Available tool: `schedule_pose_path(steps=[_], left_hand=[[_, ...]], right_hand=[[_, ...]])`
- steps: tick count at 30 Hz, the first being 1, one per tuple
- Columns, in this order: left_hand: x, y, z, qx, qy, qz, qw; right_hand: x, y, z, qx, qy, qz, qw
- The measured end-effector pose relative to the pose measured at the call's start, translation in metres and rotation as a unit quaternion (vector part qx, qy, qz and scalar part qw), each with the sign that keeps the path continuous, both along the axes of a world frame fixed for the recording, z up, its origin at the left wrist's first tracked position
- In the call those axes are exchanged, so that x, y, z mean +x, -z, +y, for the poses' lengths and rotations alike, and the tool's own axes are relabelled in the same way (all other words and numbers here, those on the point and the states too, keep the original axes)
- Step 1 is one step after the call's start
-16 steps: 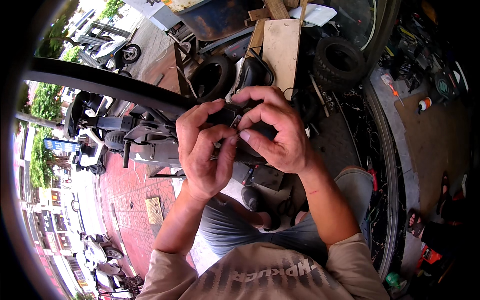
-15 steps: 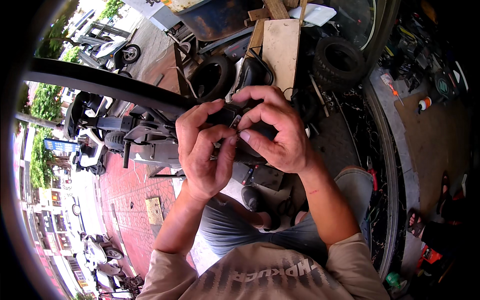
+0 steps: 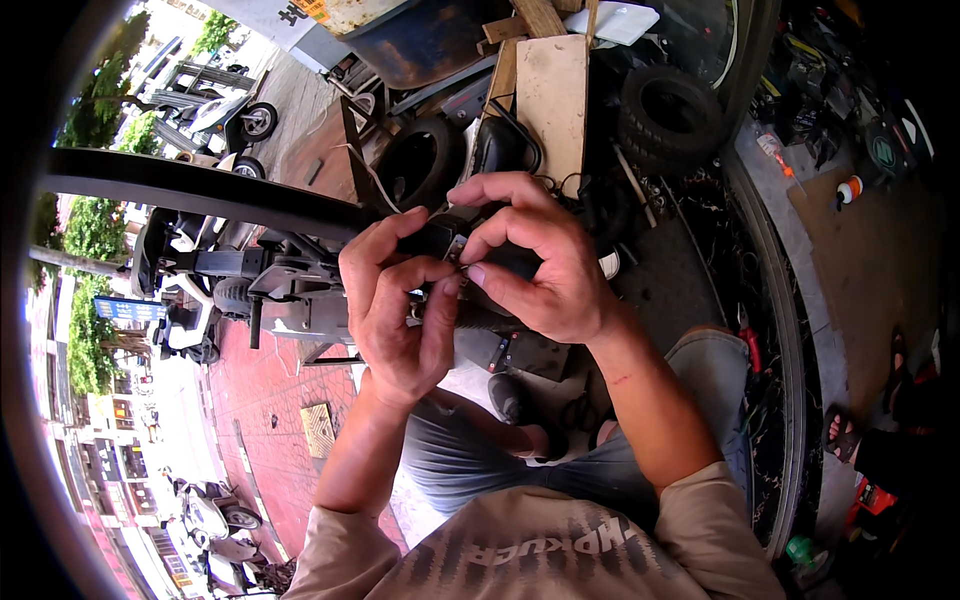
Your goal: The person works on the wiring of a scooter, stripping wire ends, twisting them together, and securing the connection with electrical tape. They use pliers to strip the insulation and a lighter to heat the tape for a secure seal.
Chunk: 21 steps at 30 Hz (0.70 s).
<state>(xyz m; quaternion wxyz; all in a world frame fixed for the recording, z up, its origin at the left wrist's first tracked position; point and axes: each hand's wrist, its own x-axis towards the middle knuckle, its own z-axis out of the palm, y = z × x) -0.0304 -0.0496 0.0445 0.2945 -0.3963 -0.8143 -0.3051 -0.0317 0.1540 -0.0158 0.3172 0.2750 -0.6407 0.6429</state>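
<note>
Board [image 3: 552, 115], pale. On its near side: left hand [image 3: 395, 300] and right hand [image 3: 550, 265], both pinching small metallic part [image 3: 456, 247]. Left of board: tyre [image 3: 447, 150], red paving [image 3: 270, 400]. Right: stacked tyres [image 3: 645, 140].

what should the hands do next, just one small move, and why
Perhaps ease the right hand slightly aside for a clearer look: it and the left hand meet at a small light-coloured part, crowding it so closely that what exactly they grip is partly hidden.
</note>
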Motion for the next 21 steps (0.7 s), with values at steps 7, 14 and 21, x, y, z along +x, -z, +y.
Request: schedule_pose_path(steps=[7, 14, 21], left_hand=[[0.0005, 0.0001, -0.0014, 0.006, -0.004, -0.011, 1.0], [0.003, 0.003, -0.0043, 0.006, 0.002, -0.052, 0.999], [0.0021, 0.0006, -0.0032, 0.007, -0.002, -0.044, 0.999]], right_hand=[[0.001, -0.0011, -0.0021, -0.006, 0.017, 0.023, 1.0], [-0.0028, 0.0033, -0.007, -0.039, 0.02, 0.022, 0.999], [-0.0025, 0.0, -0.0075, -0.042, 0.013, 0.014, 0.999]])
